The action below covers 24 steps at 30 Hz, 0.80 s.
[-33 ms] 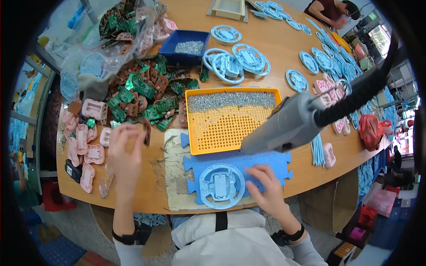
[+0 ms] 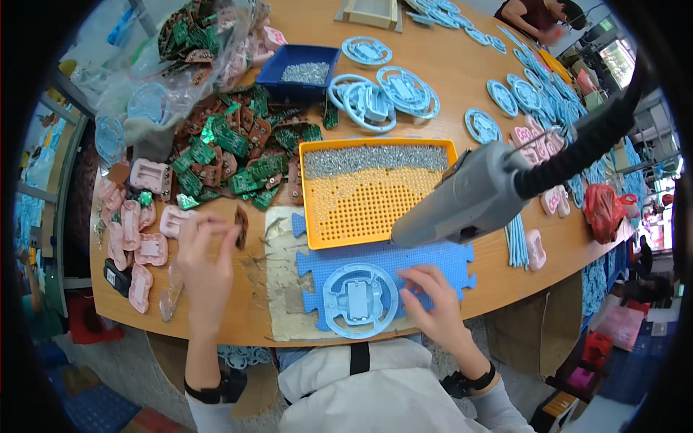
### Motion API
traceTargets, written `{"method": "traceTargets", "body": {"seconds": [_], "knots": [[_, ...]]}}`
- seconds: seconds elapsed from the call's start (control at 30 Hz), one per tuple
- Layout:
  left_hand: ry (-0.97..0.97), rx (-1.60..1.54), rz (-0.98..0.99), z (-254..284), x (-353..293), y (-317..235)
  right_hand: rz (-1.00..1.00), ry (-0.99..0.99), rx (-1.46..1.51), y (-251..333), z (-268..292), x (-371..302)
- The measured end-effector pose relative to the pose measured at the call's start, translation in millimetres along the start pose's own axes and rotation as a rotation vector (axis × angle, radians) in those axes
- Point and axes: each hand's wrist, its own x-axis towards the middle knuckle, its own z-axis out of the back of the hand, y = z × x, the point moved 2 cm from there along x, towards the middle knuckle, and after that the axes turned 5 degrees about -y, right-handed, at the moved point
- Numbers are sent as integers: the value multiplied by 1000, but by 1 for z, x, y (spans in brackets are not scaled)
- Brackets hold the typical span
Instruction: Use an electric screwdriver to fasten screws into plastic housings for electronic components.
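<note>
My left hand (image 2: 206,263) is raised over the left part of the table, pinching a small brown circuit board (image 2: 241,226) seen nearly edge-on. A light blue toy steering wheel piece (image 2: 334,310) lies on the blue foam mat (image 2: 433,267) in front of me, its inner housing facing up. Just right of its rim is my right hand (image 2: 437,309), fingers half bent and apart, holding nothing. A grey electric screwdriver (image 2: 462,198) hangs over the mat, and the yellow perforated tray (image 2: 346,209) of small screws sits behind the wheel piece.
Green and brown circuit boards (image 2: 231,144) are heaped at the left, beside pink plastic shells (image 2: 151,249). Behind them stands a dark blue bin (image 2: 274,83) of metal parts. More light blue wheel pieces (image 2: 408,94) lie farther back. A person (image 2: 538,18) works at the far right.
My left hand has turned slightly, and the board in it shows a little farther right. My right hand and the wheel piece are almost where they were.
</note>
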Motion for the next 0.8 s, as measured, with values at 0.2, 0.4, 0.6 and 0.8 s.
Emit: {"method": "traceTargets", "body": {"seconds": [0.2, 0.4, 0.6, 0.8], "knots": [[263, 127, 43, 1, -55, -15, -9, 19, -76, 1, -13, 9], [229, -46, 166, -4, -70, -1, -85, -5, -58, 0, -24, 13], [208, -128, 119, -2, -66, 2, 159, -89, -172, 2, -21, 8], [179, -271, 116, -7, -64, -43, 408, 24, -147, 0, -27, -15]]}}
